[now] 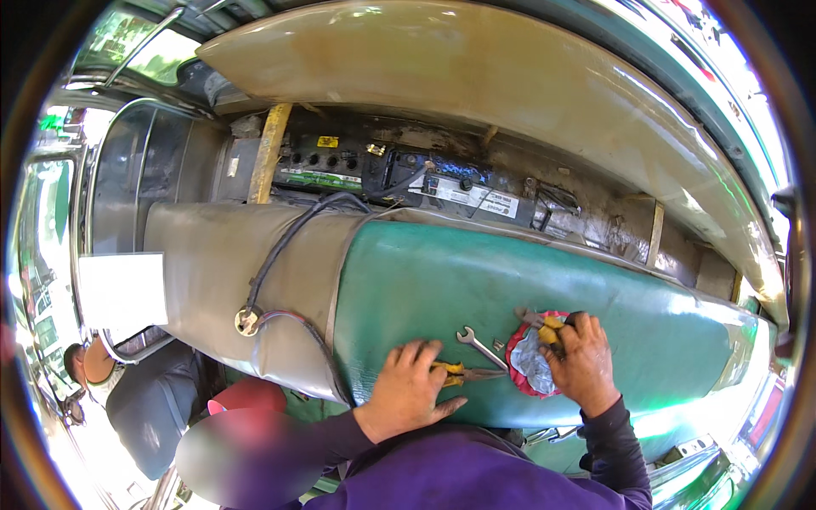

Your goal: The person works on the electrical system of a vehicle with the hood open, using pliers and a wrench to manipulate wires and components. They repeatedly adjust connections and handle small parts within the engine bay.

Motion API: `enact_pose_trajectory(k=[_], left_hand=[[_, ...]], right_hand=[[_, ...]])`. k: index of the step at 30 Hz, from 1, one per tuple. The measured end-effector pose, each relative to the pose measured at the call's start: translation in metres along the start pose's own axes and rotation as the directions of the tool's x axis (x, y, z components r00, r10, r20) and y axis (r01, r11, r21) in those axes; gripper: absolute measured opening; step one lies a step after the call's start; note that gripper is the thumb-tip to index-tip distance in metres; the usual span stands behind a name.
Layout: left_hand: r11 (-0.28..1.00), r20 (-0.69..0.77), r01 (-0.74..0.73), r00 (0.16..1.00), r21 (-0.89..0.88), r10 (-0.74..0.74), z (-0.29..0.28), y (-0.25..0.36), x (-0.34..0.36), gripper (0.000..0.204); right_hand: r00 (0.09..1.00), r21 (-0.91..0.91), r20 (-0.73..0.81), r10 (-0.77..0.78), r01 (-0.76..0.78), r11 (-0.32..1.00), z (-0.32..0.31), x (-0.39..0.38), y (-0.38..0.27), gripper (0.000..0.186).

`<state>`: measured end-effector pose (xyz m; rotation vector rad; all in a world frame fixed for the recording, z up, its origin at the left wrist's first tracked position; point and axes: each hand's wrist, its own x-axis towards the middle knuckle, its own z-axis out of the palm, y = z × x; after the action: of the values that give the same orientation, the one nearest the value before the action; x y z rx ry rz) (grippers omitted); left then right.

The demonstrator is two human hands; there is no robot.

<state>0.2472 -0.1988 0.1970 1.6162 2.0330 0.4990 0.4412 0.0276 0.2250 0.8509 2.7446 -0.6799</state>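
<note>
My left hand (pixel 406 387) lies on the green seat cover with its fingers spread and thumb apart. Its fingertips are at the handles of yellow-handled pliers (pixel 455 371), whose jaws point right. My right hand (pixel 582 365) is closed on a second pair of yellow-handled pliers (pixel 552 330), jaws toward the upper left. These are above a red-edged, pale blue cloth (pixel 531 361), partly hidden by that hand. Between the hands, an open-ended wrench (pixel 482 348) lies slantwise, with small metal pieces (pixel 499 345) beside it, too small to make out.
Beyond the green seat (pixel 425 272), batteries (pixel 463 191) sit in an open compartment under a raised tan panel (pixel 476 59). A black cable (pixel 285 242) crosses the tan seat (pixel 204 263) to a round brass-coloured fitting (pixel 246 321). At lower left is a person with a red cap (pixel 251 396).
</note>
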Motion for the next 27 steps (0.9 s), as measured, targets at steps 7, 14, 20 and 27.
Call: enact_pose_trajectory(k=[7,14,20,27], left_hand=[[0.955,-0.321,0.297,0.902,-0.019,-0.287,-0.025,-0.163,0.17,0.035],[0.815,0.35,0.52,0.835,-0.254,-0.424,0.044,-0.278,0.285,0.042],[0.444,0.445,0.512,0.859,-0.735,-0.254,0.048,-0.3,0.275,0.033],[0.528,0.377,0.435,0.899,-0.729,-0.221,0.032,-0.283,0.28,0.023]], right_hand=[[0.988,0.111,-0.151,0.007,0.01,0.994,-0.014,0.051,0.004,0.029],[0.965,0.512,0.25,0.075,-0.198,0.836,0.088,0.305,0.031,0.044],[0.58,0.607,0.779,0.239,-0.793,-0.054,0.184,0.388,0.014,0.048],[0.679,0.63,0.734,-0.038,-0.7,-0.337,0.189,0.395,0.026,0.031]])
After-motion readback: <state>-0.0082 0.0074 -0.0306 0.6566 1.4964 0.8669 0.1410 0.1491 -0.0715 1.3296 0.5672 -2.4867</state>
